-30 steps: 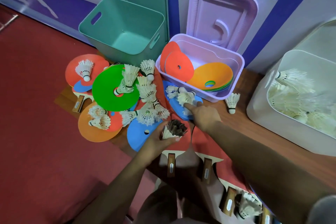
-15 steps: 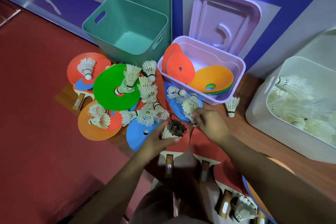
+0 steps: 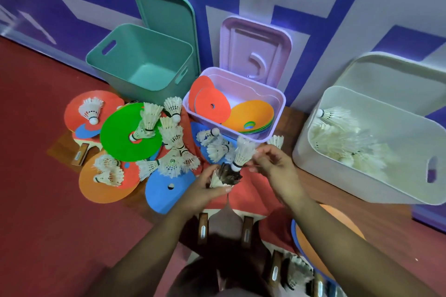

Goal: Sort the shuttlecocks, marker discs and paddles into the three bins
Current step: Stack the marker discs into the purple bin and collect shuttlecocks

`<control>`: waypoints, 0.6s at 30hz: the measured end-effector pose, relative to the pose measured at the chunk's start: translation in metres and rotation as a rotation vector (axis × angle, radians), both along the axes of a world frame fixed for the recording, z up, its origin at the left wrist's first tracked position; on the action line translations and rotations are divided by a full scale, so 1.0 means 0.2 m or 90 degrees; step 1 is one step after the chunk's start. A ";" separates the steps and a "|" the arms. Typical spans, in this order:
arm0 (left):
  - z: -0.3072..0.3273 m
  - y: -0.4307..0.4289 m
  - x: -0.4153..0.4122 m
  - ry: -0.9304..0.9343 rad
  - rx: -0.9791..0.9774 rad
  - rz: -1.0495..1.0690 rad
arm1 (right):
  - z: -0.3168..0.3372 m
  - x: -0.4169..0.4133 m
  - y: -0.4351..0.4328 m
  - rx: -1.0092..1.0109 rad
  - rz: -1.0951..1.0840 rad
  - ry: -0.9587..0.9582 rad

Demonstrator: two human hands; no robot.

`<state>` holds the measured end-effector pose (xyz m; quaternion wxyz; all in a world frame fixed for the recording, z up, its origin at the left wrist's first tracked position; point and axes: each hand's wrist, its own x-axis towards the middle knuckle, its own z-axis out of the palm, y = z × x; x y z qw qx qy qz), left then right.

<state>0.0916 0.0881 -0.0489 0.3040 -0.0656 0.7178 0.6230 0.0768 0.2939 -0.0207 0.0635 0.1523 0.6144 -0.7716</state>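
Shuttlecock near upright, cork down, feathers up

a white shuttlecock, pinched in the right grip, stands cork-down at the mouth of a nested shuttlecock stack held in the left grip. loose shuttlecocks litter the green disc, orange disc, blue disc and red paddles on the floor. the lilac bin holds stacked discs, the white bin shuttlecocks; the teal bin stands open.

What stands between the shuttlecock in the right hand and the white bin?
Nothing visible does. The right hand pinches the shuttlecock just above the stack of shuttlecocks gripped by the left hand; the white bin sits open to its right.
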 end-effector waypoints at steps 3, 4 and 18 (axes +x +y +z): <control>0.00 0.03 0.01 0.002 0.026 -0.012 | -0.05 0.05 -0.01 0.146 0.091 -0.003; -0.01 0.03 0.02 0.001 0.033 -0.016 | -0.07 0.07 -0.02 0.191 0.121 -0.003; -0.06 -0.24 0.06 -0.095 0.102 0.173 | -0.11 -0.16 -0.18 0.405 0.284 0.050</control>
